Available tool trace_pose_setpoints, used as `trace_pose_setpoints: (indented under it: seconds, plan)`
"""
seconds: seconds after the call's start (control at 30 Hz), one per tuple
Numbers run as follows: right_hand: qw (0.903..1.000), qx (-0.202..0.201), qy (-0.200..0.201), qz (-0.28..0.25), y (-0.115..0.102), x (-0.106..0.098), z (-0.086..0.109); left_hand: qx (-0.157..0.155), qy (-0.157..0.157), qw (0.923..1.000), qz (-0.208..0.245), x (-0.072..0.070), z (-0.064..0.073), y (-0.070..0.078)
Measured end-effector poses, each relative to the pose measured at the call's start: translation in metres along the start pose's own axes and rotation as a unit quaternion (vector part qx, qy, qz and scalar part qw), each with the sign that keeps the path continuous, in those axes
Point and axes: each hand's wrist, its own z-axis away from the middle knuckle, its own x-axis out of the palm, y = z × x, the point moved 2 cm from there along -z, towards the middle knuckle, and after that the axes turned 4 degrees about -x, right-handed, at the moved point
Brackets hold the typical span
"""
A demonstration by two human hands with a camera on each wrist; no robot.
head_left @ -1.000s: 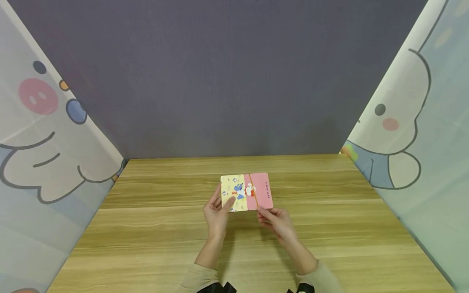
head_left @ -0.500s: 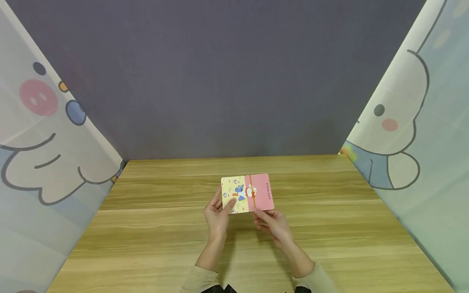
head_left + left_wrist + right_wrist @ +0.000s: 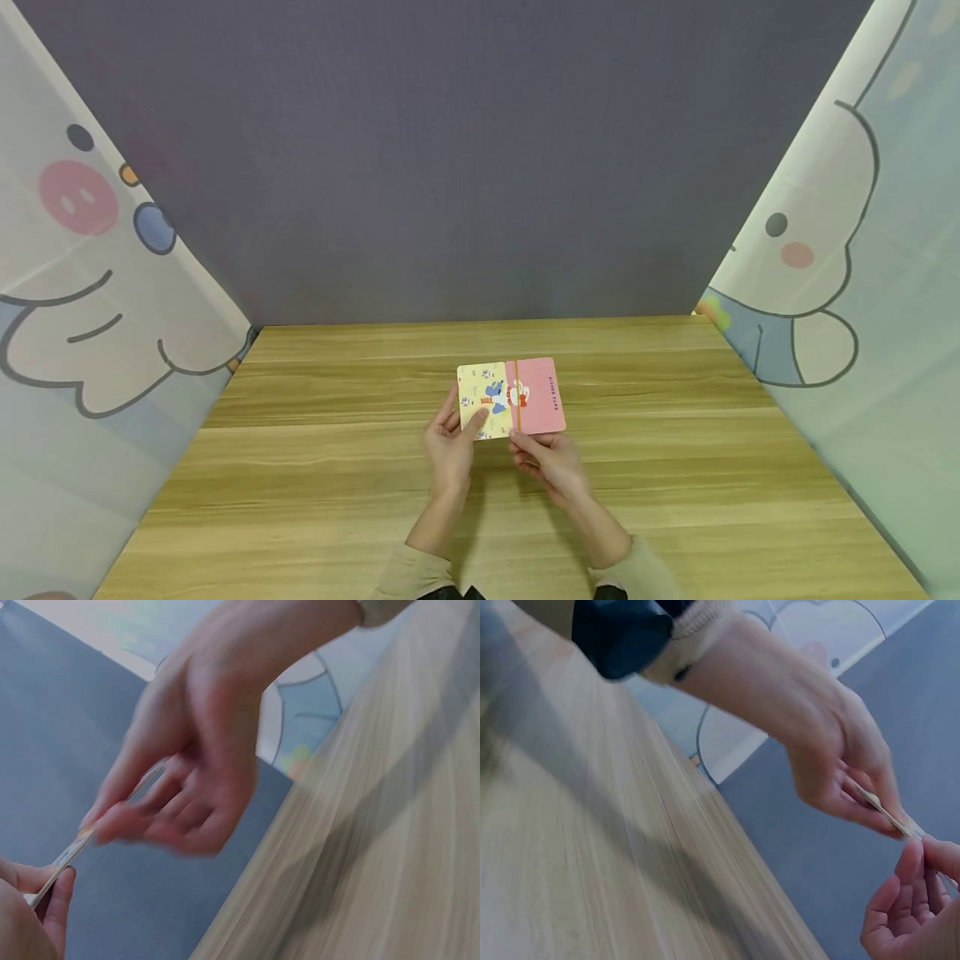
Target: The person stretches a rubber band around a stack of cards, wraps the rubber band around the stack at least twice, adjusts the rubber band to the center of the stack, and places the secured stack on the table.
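A small notebook with rounded corners is held above the table, its face half yellow and half pink with cartoon animals. An orange elastic band runs across it, on the pink half near the line between the colours. My left hand grips the yellow end, thumb on top and fingers behind. At the lower edge my right hand pinches the band's lower end, thumb uppermost. The left wrist view shows the notebook edge-on, thin, between my right hand and my left hand.
Beneath both hands lies a wood-grain table. A dark grey panel rises behind it. Cartoon-print cloths hang at the left and right. Black straps show at the sleeves.
My right hand has slid left along the lower edge with the band's lower end, so the slanted band now runs nearly straight. The notebook and left hand have shifted slightly right and down.
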Motion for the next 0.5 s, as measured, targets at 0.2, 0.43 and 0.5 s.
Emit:
trace_pose_setpoints:
  seconds: [0.2, 0.43, 0.5]
  plan:
    - [0.9998, 0.002, -0.018, 0.0, 0.0021, 0.0054, -0.0009, 0.005, -0.012, 0.9999, 0.005, 0.0035, 0.0019, -0.001]
    - [0.9987, -0.009, -0.047, 0.017, 0.0035, 0.0057, -0.0015, -0.012, -0.009, 0.9999, 0.008, 0.0053, 0.0024, -0.0019]
    - [0.9975, -0.013, -0.062, 0.032, 0.0016, 0.0055, 0.0007, -0.015, -0.009, 0.9998, 0.007, 0.0043, 0.0017, -0.0007]
